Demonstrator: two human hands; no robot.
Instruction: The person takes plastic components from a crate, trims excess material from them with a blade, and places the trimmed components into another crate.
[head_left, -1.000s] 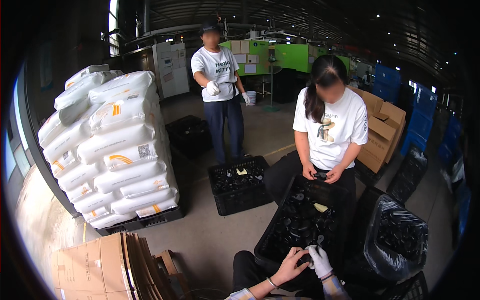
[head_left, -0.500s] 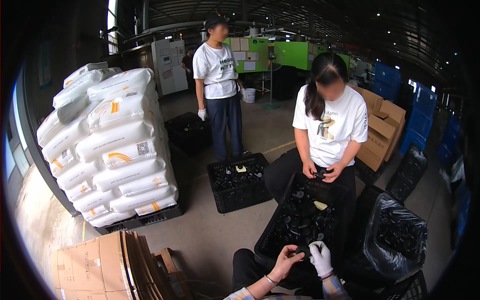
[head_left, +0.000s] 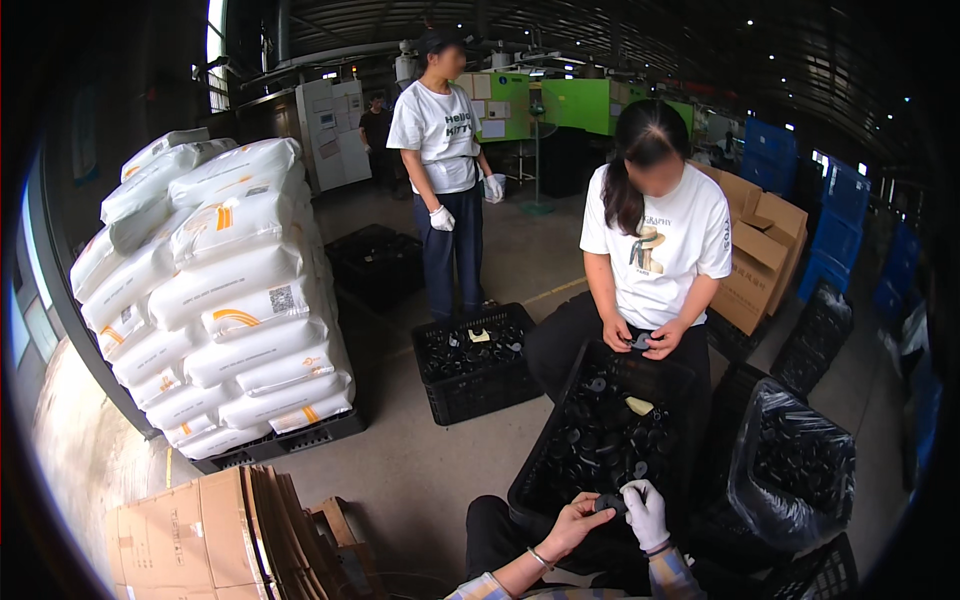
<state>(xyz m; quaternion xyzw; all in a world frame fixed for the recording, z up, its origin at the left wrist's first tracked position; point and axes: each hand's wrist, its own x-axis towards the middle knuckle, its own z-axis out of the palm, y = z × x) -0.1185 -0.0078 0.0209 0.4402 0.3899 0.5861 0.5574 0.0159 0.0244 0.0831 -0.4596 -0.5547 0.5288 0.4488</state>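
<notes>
My bare left hand (head_left: 566, 530) pinches a black round plastic part (head_left: 608, 504) between thumb and fingers. My right hand (head_left: 646, 514), in a white glove, is closed at the part's right edge, fingertips against it; what else they may hold is hidden. Both hands are over the near end of a large black crate (head_left: 528, 475) full of loose black plastic parts (head_left: 597, 430). A pale yellow piece (head_left: 639, 406) lies on the parts.
A co-worker (head_left: 655, 230) sits across the crate, holding a similar part (head_left: 640, 342). Another person (head_left: 440, 140) stands beyond a second crate (head_left: 470, 400). A plastic-lined bin (head_left: 745, 470) is at right; stacked white sacks (head_left: 240, 270) and flattened cardboard (head_left: 190, 530) are at left.
My right glove has turned slightly at the part, which now shows more of its face. The co-worker's part has tilted to show its flat side. The standing person's arm has shifted.
</notes>
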